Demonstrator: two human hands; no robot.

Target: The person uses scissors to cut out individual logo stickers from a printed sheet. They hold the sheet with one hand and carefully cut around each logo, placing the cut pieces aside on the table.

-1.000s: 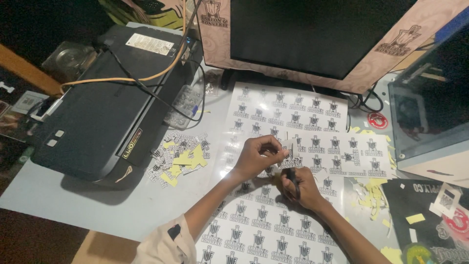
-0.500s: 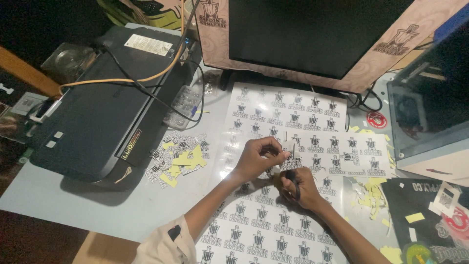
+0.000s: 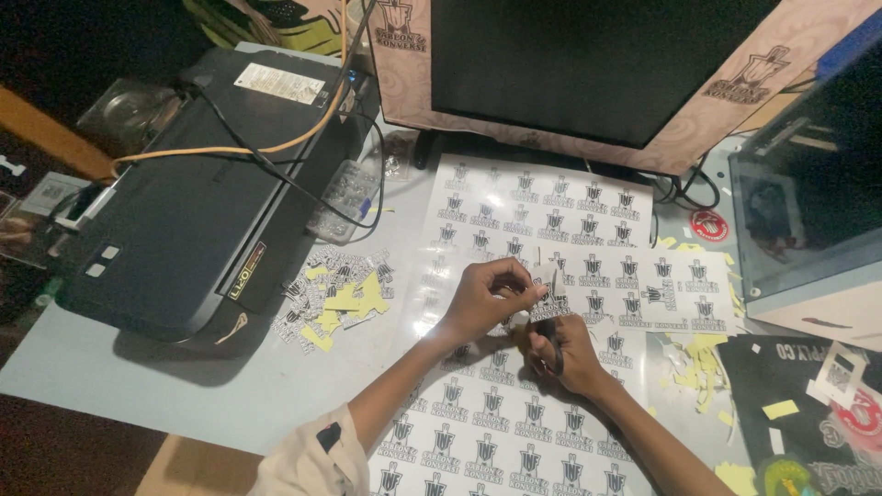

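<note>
The small sticker strip sits pinched in the left hand above the printed sheets. The right hand grips what seem scissors, barely shifted since a second ago; cutting continues on the bench.

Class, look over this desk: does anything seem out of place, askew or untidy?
Yes. Cut stickers and yellow backing scraps lie in a loose heap beside the printer, and more yellow scraps are strewn at the right. The sticker sheets overlap at angles under the left hand and right hand.
</note>
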